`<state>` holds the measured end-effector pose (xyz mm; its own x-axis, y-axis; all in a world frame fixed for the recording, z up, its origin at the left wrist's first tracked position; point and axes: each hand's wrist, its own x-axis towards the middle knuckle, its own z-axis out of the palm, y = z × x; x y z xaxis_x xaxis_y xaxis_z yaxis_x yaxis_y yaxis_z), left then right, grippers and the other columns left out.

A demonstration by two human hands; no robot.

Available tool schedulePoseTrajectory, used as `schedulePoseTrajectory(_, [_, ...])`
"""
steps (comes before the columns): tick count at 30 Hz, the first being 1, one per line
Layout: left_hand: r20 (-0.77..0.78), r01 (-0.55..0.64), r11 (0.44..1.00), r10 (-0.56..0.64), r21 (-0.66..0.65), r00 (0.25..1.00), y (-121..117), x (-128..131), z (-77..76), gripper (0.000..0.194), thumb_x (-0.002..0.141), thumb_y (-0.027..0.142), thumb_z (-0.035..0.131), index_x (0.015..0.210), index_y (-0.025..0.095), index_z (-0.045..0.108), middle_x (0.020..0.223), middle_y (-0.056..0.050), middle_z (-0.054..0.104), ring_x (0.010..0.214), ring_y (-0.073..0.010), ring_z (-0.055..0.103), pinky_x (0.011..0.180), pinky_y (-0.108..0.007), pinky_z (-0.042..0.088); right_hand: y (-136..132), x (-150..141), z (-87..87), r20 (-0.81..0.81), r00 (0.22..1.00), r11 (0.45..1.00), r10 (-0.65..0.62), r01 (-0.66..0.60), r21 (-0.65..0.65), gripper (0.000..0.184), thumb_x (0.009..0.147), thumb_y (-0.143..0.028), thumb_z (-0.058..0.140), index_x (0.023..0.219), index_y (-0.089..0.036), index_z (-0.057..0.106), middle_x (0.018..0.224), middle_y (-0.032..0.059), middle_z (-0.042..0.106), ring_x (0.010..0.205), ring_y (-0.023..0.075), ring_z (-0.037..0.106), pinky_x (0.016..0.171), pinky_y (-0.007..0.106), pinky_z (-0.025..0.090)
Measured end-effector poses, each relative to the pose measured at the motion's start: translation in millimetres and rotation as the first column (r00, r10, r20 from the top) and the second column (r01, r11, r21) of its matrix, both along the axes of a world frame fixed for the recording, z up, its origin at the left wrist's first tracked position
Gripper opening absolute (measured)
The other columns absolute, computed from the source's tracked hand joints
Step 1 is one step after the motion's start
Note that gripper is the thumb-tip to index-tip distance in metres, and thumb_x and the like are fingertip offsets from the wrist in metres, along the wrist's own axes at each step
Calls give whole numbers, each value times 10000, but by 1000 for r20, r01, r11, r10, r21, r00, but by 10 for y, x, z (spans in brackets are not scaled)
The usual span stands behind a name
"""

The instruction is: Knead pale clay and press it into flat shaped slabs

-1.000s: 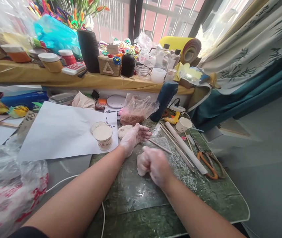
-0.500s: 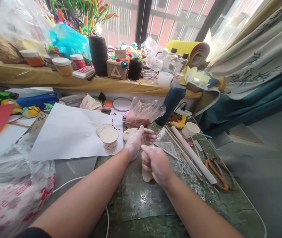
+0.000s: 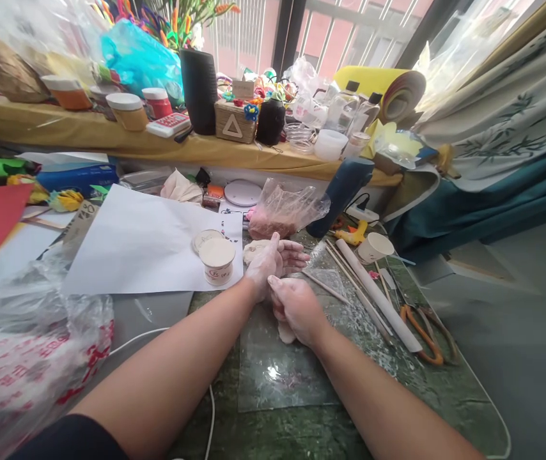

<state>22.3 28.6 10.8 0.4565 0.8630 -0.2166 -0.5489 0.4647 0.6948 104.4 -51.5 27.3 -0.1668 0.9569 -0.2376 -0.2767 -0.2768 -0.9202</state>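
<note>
Both hands are dusted with white and meet over a clear plastic sheet [image 3: 282, 383]. My left hand [image 3: 273, 262] is open, palm turned to the right with its fingers stretched out. Against its palm side rests my right hand [image 3: 296, 306], closed around a piece of pale clay [image 3: 286, 333] whose end sticks out below the fist. Just behind my left hand lies a lump of whitish clay [image 3: 252, 250], partly hidden by it. Left of the hands stands a small paper cup [image 3: 218, 262] with a pale flat top, beside a similar round lid [image 3: 206, 240].
A white rolling pin [image 3: 381, 297], thin sticks, orange-handled scissors [image 3: 421, 335] and a paper cup [image 3: 375, 247] lie to the right. Behind are a bag of brown material [image 3: 277, 220] and a dark blue cylinder [image 3: 340, 197]. White paper [image 3: 133, 243] covers the left, near a crumpled plastic bag [image 3: 28, 377].
The camera view has shifted slightly, so the whole scene sits a little higher and to the right. My right hand has moved closer to my left palm, still gripping the clay.
</note>
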Motion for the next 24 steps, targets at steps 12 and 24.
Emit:
schedulePoseTrajectory(12, [-17, 12, 1000, -11, 10, 1000, 0, 6, 7, 651, 950, 702, 377, 850, 136, 682, 799, -126, 751, 687, -207, 683, 739, -333, 519, -93, 6, 92, -8, 1000, 1000, -8, 8, 6, 593, 798, -543, 680, 436, -240, 321, 399, -87, 247, 385, 56, 160, 365, 223, 154])
schedulePoseTrajectory(24, [-43, 40, 999, -40, -9, 998, 41, 14, -42, 629, 989, 646, 348, 830, 139, 685, 800, -121, 760, 641, -182, 683, 638, -282, 509, -195, -20, -35, 160, 986, 998, 35, -25, -62, 617, 828, -645, 621, 453, -245, 338, 380, -81, 286, 320, 57, 210, 317, 221, 155])
